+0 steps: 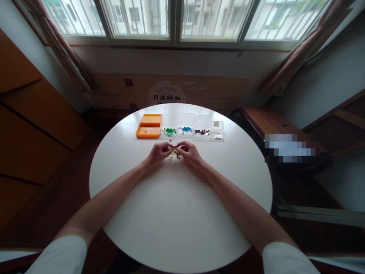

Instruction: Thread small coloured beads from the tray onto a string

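Note:
Both hands meet over a small pile of mixed coloured beads on the round white table. My left hand is closed in a pinch, its fingertips touching those of my right hand, which is pinched too. Between the fingertips sits something tiny that I cannot name. Behind the hands stands a row of small boxes: an orange box, a clear box with green beads, one with blue beads, one with dark red beads and a small clear box.
A window with bars runs along the back wall above a cardboard panel. Wooden cabinets stand at the left. A wooden bench with a blurred object lies at the right.

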Demonstrator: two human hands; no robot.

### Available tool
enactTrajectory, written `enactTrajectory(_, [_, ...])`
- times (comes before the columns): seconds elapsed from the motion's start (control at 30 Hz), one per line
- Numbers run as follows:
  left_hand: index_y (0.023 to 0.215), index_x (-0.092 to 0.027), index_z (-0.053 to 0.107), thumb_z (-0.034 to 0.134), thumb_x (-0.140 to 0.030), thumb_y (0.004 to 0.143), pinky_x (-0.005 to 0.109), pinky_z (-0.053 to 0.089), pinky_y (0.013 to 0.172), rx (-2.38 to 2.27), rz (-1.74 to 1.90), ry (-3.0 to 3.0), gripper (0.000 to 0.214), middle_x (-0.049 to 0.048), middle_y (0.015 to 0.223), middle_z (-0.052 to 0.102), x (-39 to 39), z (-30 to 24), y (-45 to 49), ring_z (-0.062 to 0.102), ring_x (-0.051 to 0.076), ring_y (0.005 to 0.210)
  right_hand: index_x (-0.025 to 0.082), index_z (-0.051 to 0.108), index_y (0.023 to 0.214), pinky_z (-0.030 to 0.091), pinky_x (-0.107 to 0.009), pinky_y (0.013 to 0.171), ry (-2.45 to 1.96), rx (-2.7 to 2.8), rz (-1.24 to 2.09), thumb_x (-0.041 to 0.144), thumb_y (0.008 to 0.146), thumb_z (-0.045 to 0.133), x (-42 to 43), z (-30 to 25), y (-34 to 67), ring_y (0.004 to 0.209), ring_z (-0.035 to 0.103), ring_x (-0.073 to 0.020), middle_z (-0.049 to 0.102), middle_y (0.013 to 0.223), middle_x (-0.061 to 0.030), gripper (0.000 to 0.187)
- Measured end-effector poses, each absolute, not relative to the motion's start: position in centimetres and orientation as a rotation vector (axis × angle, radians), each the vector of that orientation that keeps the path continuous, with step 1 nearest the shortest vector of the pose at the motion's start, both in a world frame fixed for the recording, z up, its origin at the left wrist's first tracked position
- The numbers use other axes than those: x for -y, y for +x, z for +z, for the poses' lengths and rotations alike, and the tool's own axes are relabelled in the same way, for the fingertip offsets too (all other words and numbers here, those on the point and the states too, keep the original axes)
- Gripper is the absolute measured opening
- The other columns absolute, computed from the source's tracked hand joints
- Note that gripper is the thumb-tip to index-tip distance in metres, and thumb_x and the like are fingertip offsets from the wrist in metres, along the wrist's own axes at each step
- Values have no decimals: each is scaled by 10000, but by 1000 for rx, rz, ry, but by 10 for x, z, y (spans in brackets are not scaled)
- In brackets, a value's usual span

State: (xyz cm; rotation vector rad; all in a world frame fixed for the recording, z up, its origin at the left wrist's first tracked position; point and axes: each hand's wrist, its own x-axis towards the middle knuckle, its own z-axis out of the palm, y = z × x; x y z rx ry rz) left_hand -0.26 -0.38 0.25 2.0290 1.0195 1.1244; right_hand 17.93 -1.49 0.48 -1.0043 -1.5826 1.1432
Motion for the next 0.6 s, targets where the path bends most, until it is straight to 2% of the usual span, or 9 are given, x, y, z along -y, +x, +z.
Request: enactTrajectory(0.6, [824,-109,689,617,-334,771,163,258,429,-1026,1128,2054,242,-40,505,456,6,4,-2,325,41,452,144,581,827,439,-227,482,-997,1583,1143,455,721,650,14,4,180,505,581,-120,604,570,-4,337])
